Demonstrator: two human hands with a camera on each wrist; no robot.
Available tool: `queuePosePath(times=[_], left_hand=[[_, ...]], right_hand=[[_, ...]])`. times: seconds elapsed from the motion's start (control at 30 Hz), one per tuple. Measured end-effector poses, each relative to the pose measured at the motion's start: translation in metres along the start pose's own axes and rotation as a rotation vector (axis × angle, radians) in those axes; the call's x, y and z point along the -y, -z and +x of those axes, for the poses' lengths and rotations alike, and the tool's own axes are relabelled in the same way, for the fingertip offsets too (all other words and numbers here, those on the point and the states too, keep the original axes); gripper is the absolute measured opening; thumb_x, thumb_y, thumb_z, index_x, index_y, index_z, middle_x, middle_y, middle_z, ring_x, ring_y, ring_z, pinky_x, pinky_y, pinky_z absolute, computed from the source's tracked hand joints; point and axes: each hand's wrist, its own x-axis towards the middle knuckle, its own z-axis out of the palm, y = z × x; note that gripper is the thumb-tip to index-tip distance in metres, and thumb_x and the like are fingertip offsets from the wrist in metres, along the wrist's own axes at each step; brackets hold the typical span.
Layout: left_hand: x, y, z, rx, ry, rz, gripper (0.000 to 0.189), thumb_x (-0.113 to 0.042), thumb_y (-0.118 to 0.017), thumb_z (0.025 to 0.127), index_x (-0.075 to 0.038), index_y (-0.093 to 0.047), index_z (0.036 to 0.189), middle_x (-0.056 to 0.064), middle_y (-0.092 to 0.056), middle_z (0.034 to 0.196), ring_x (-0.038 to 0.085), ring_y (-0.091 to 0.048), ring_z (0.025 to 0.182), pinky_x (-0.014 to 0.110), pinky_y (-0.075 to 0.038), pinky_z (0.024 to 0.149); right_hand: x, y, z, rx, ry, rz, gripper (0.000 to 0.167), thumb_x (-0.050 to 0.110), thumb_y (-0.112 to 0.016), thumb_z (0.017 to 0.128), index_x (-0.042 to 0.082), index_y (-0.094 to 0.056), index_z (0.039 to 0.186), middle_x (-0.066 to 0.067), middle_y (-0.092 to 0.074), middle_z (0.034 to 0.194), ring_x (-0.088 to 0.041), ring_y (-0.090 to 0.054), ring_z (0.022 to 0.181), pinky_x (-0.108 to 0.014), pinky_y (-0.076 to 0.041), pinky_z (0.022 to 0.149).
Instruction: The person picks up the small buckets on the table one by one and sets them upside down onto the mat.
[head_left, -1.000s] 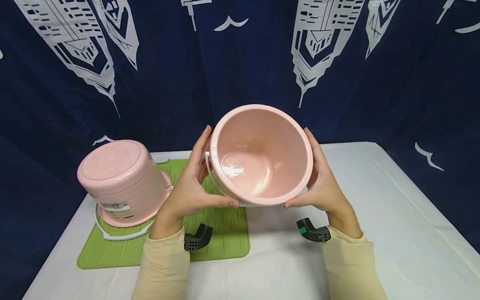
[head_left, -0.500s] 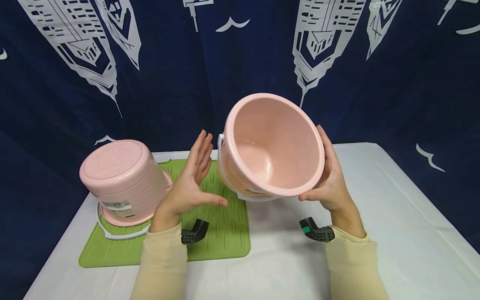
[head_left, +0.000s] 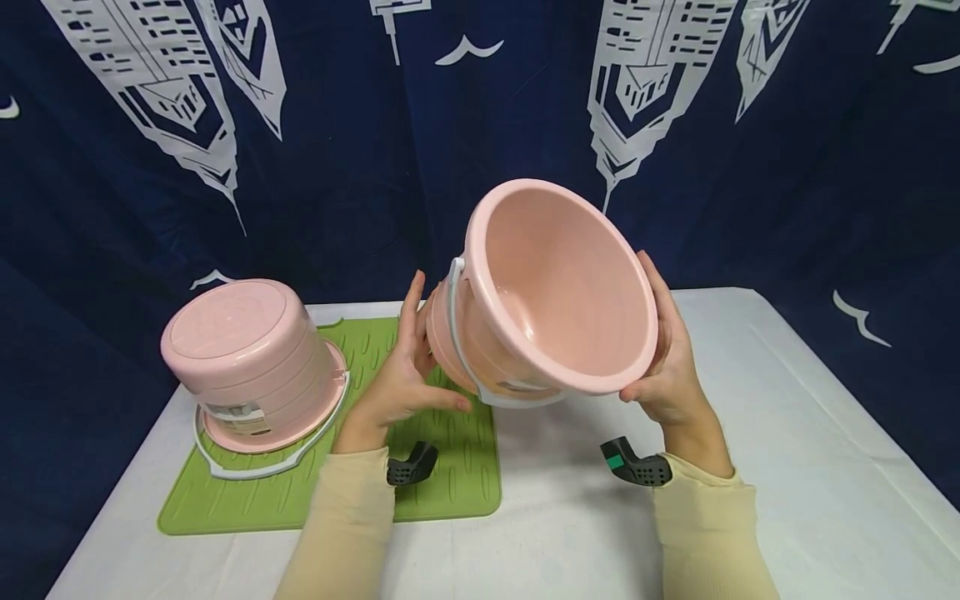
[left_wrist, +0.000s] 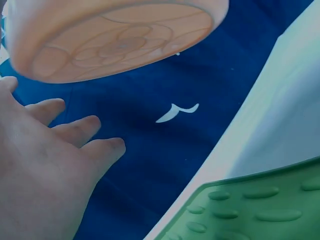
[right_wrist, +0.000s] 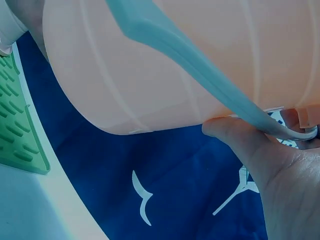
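A pink bucket (head_left: 558, 287) is held in the air, tilted so its mouth faces right and toward the head camera. My right hand (head_left: 671, 367) grips it at the right rim, with the thumb below the edge. Beside the bucket's base is my left hand (head_left: 405, 375), its fingers spread. In the left wrist view those fingers (left_wrist: 75, 131) lie under the bucket's patterned bottom (left_wrist: 125, 45), with a gap showing between most of them and it. The pale handle (head_left: 454, 325) hangs down along the bucket's side; in the right wrist view, the handle (right_wrist: 185, 52) crosses the wall.
A second pink bucket (head_left: 236, 358) stands upside down at the left on a green ribbed mat (head_left: 450, 487), its handle lying in front. White cloth covers the table (head_left: 810, 467). A dark blue curtain (head_left: 510, 108) with white drawings hangs behind.
My left hand has let go of the bucket's left rim and moved to its base. The bucket has tilted and shifted right and up, showing its outer side; my right hand keeps its grip.
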Motion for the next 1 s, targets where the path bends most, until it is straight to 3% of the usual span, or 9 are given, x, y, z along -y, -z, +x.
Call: queuePosePath(times=[0.27,0.7,1.0], left_hand=[[-0.0001,-0.0041,-0.0024,-0.034,0.042,-0.028,0.156,-0.035,-0.101,0.054,-0.039,0.013,0.159,0.003,-0.011,0.167,0.032,-0.029,0.143,0.039,-0.041,0.107],[-0.0027,-0.0057,-0.0048,0.009,0.058,-0.015,0.162,-0.039,-0.102,0.046,-0.043,0.015,0.158,0.007,-0.017,0.166,0.034,-0.033,0.142,0.043,-0.039,0.110],[-0.0035,-0.0048,-0.0028,-0.033,0.028,0.087,0.153,-0.040,-0.104,0.048,-0.025,-0.003,0.161,0.007,-0.025,0.161,0.032,-0.035,0.137,0.045,-0.038,0.110]], right_hand=[[-0.0002,-0.0018,0.0000,0.050,-0.036,0.016,0.140,0.021,-0.104,0.052,0.001,-0.017,0.159,-0.020,-0.023,0.161,-0.032,-0.028,0.142,-0.036,-0.039,0.109],[0.0045,-0.0016,-0.0014,0.083,-0.059,0.045,0.138,0.024,-0.103,0.054,0.001,-0.018,0.160,-0.019,-0.023,0.162,-0.033,-0.027,0.144,-0.038,-0.037,0.111],[0.0029,0.0008,-0.0006,0.114,-0.041,0.033,0.139,0.028,-0.102,0.055,0.001,-0.016,0.160,-0.020,-0.019,0.164,-0.034,-0.021,0.147,-0.038,-0.032,0.114]])
